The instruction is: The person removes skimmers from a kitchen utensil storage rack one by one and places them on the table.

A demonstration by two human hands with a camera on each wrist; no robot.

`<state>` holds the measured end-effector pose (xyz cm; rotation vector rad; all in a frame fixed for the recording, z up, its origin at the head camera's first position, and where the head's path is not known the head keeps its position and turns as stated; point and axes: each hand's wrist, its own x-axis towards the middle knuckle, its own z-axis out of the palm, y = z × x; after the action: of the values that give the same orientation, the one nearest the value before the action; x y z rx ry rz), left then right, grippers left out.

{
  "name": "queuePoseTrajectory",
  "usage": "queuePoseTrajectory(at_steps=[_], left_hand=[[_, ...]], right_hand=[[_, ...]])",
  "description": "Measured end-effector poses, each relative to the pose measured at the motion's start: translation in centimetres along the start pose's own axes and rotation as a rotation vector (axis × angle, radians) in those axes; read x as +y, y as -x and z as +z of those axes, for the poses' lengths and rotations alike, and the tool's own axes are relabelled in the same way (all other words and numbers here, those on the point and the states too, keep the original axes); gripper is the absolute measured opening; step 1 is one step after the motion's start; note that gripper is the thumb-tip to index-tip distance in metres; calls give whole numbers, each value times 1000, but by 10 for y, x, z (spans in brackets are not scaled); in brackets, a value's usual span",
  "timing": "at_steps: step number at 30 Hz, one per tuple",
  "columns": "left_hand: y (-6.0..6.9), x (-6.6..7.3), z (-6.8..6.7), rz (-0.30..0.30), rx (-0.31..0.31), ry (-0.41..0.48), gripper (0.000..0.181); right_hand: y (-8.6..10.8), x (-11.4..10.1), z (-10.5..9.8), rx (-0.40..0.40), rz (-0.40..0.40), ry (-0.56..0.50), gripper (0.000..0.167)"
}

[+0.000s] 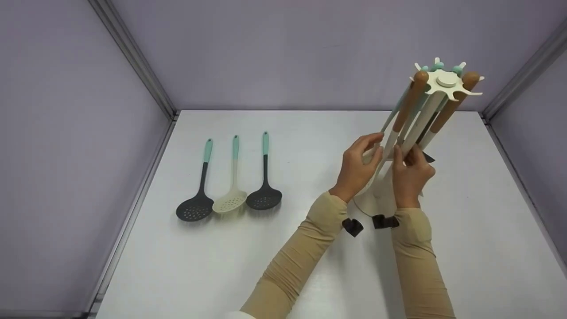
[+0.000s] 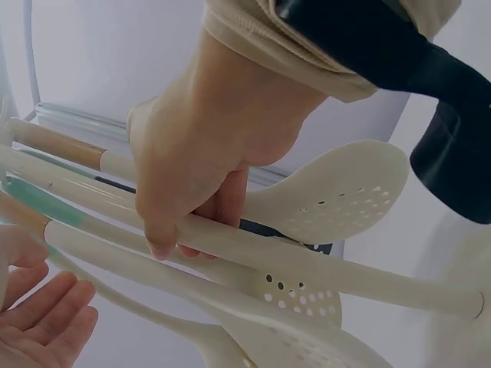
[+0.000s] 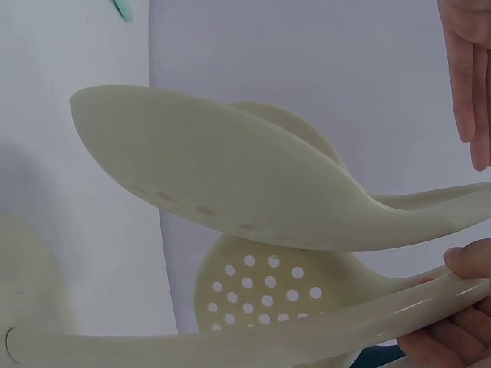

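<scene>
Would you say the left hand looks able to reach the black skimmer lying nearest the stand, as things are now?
Probably yes: the left hand appears to hold nothing, and only bare tabletop lies between it and the black skimmer.

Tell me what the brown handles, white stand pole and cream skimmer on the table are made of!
Brown handles: smooth, maybe wood, from their warm colour, or wood-look plastic.
White stand pole: glossy plastic or painted metal; bright streaks shine along it.
Cream skimmer: probably matte plastic or silicone, evenly coloured without metallic glint.
</scene>
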<state>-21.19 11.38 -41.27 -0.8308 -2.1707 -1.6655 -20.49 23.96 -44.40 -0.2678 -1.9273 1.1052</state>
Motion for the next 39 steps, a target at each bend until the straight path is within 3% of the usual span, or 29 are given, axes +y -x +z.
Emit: queuePoseTrajectory(at_steps=[7,29,39], left_hand=[[-5,2,3,-3,-5,19,34],[-16,5,17,-116,-27,101,37],[-16,6,20,-109,-4,106,32]], right_hand=[[1,1,0,-6,-10,16,24],[2,3,-1,-8,-12,7,25],[0,3,0,11,7,21,23]])
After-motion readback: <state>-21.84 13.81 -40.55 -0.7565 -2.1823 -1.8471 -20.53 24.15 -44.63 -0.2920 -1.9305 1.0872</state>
